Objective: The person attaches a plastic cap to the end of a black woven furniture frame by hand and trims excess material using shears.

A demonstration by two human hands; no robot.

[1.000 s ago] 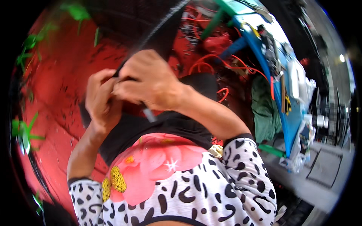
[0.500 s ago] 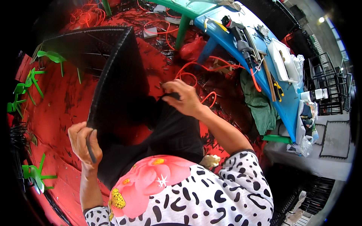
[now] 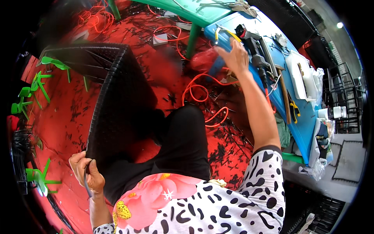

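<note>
A large black woven piece of wickerwork [image 3: 107,78], with a thick wrapped rim, stands before me, leaning against my legs. At the near end of its rim, my left hand [image 3: 87,173] is closed, pinching a flat dark weaving strip [image 3: 86,177] whose tail hangs down over the wrist. My right hand [image 3: 235,60] is stretched out over the near corner of the blue table [image 3: 307,128]. Its thumb stands apart from the fingers, and the fingertips are at the yellow handle of a hand tool [image 3: 232,34]. Whether they touch the handle cannot be made out.
On the blue table lie a power tool [image 3: 255,48], a hammer [image 3: 286,97], yellow-black pliers [image 3: 295,111] and a white tray [image 3: 298,74]. An orange hose [image 3: 187,91] loops across the red floor covering [image 3: 58,117], among black scraps. Small green chairs [image 3: 39,177] stand at left.
My right hand has left the wickerwork near my knee and moved up and right to the blue table. My left hand stays at the rim, still holding the strip. The view has shifted slightly.
</note>
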